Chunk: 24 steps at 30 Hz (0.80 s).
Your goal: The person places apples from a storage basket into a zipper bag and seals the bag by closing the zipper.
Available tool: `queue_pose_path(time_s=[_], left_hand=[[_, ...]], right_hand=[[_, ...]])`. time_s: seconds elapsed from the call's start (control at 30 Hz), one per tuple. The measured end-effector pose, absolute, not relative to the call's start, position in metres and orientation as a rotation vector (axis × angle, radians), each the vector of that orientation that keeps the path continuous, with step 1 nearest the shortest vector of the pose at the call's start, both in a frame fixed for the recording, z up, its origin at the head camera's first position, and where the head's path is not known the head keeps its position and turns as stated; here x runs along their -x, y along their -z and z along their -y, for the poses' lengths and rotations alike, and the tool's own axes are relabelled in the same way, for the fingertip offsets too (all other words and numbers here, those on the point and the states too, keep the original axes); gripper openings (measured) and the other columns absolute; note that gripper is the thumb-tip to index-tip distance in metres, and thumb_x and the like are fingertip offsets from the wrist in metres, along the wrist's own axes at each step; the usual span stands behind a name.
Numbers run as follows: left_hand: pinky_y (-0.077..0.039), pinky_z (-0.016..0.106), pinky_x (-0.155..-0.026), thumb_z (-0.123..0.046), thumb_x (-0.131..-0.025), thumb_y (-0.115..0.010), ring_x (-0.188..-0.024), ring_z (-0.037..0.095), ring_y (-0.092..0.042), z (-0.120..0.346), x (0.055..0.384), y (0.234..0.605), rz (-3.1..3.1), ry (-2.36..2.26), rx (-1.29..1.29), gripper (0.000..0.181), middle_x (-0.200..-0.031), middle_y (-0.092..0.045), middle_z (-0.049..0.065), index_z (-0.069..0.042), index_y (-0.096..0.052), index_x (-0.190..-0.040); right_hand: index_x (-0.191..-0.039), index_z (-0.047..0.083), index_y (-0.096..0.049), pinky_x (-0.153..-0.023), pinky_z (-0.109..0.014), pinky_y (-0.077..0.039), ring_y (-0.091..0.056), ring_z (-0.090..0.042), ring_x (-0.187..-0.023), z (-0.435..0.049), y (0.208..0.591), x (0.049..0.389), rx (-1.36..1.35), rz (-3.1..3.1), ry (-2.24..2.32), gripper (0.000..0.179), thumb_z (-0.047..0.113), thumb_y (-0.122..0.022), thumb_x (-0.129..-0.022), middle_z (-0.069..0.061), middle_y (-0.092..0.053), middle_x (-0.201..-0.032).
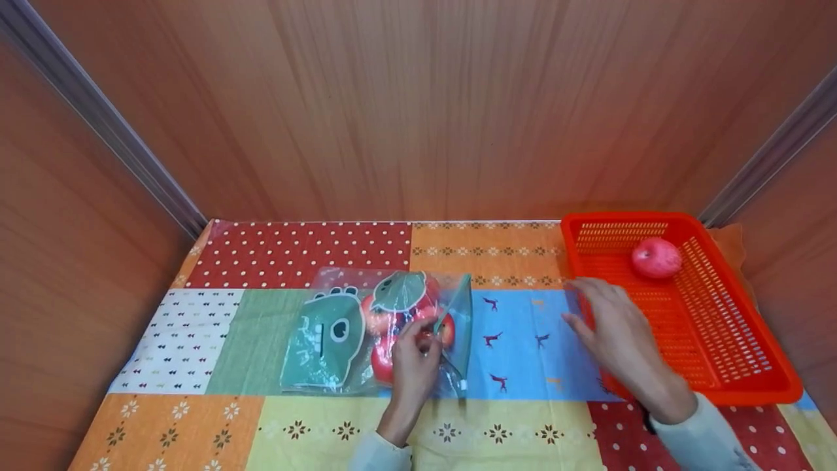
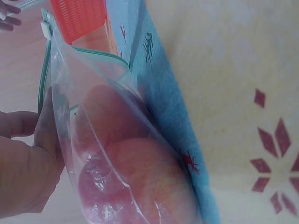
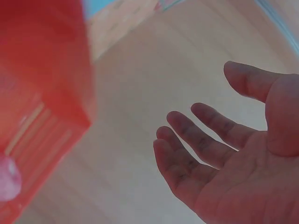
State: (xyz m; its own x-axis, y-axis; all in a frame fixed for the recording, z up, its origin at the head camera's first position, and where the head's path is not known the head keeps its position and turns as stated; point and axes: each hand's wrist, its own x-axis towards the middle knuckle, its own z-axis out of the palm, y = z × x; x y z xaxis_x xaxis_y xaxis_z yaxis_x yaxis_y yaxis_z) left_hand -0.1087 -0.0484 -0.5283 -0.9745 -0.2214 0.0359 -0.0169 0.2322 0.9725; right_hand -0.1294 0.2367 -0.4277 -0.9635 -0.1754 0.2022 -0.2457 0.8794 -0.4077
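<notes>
A clear zip bag with green cartoon prints lies on the patchwork cloth, its green zip edge to the right. Inside it are several red apples, seen through the plastic in the left wrist view too. My left hand pinches the bag's opening edge, which stands raised and parted from the other side. Over the left rim of an orange-red basket hovers my right hand, its fingers relaxed and holding nothing. One pinkish-red apple sits toward the back of that basket.
The patchwork tablecloth covers the table. Wood-look panels rise at the back and on both sides. The basket stands close to the right panel, with the bag left of it.
</notes>
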Motion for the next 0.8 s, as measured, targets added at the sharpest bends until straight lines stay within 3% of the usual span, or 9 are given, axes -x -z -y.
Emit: queue_pose_path(time_s=[0.57,0.8], left_hand=[[-0.056,0.021,-0.067,0.002,-0.095,-0.073,-0.075,0.012,-0.065,0.05,0.109,0.529,2.331,1.817,-0.214,0.036,-0.119,-0.068,0.009,-0.006,-0.072,-0.13],[-0.056,0.02,-0.066,0.002,-0.095,-0.072,-0.074,0.013,-0.064,0.049,0.109,0.529,2.342,1.814,-0.228,0.036,-0.12,-0.067,0.011,-0.007,-0.072,-0.13]], right_hand=[[-0.145,-0.008,-0.052,-0.095,-0.074,-0.051,-0.049,-0.052,-0.122,-0.313,0.423,0.167,-0.228,2.959,-0.597,0.066,0.013,-0.083,-0.09,-0.033,-0.053,-0.143],[-0.148,-0.007,-0.047,-0.09,-0.071,-0.054,-0.049,-0.053,-0.113,-0.343,0.427,0.187,-0.144,3.022,-0.609,0.07,0.015,-0.082,-0.091,-0.036,-0.052,-0.139]])
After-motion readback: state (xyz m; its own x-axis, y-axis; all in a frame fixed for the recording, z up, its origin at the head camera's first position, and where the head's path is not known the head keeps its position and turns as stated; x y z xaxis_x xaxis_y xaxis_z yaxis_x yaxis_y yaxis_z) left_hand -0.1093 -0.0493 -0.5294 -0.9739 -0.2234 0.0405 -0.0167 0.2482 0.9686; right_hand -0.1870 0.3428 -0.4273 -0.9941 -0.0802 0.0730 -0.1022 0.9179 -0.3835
